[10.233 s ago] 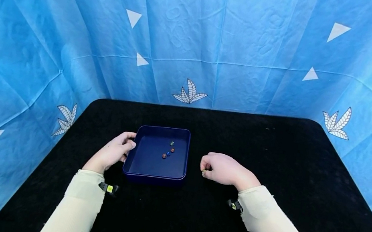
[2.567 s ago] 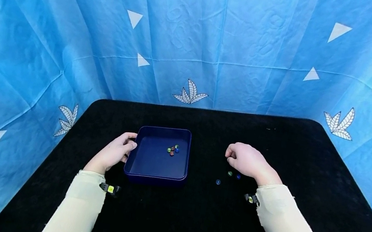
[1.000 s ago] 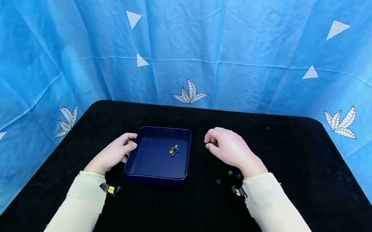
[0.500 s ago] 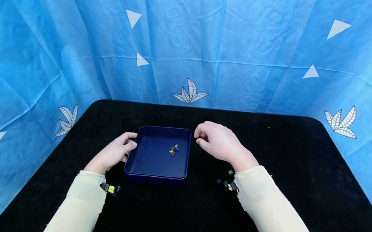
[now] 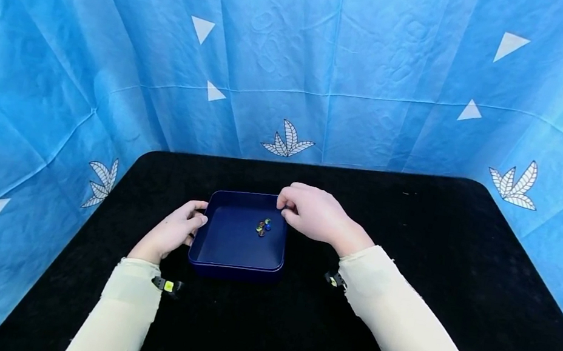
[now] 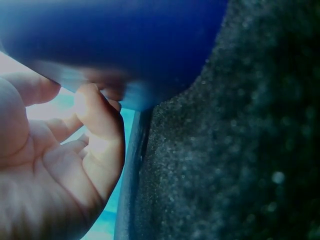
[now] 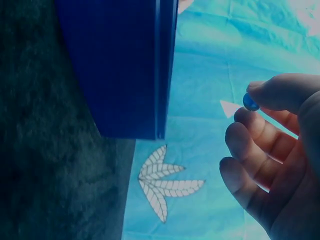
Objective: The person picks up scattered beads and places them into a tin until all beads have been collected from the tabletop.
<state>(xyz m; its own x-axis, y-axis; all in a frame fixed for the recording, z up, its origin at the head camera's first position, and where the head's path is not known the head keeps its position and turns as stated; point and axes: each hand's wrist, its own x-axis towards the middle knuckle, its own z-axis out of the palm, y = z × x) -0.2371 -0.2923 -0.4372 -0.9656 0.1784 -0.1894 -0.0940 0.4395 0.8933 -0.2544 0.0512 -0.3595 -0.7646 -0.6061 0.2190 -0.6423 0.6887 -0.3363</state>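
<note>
A square dark blue tray (image 5: 237, 245) stands on the black table, with several small glass marbles (image 5: 263, 228) grouped right of its middle. My left hand (image 5: 170, 231) holds the tray by its left side. Its thumb lies at the rim, and in the left wrist view curled fingers (image 6: 102, 122) meet the outer wall. My right hand (image 5: 314, 212) is at the back right corner, its fingertips overlapping the rim in the head view. Seen from the right wrist, a blue marble (image 7: 251, 102) is pinched between thumb and forefinger, above the rim's level.
Black cloth covers the table (image 5: 343, 345). A blue curtain (image 5: 389, 51) with white leaves and triangles hangs behind and at both sides. The right sleeve (image 5: 393, 310) now hides the spot where loose marbles lay. Each wrist wears a small camera strap (image 5: 335, 280).
My right hand has moved left, from beyond the loose marbles to the tray's back right corner. More marbles lie in the tray than ten seconds ago. The left hand keeps its place.
</note>
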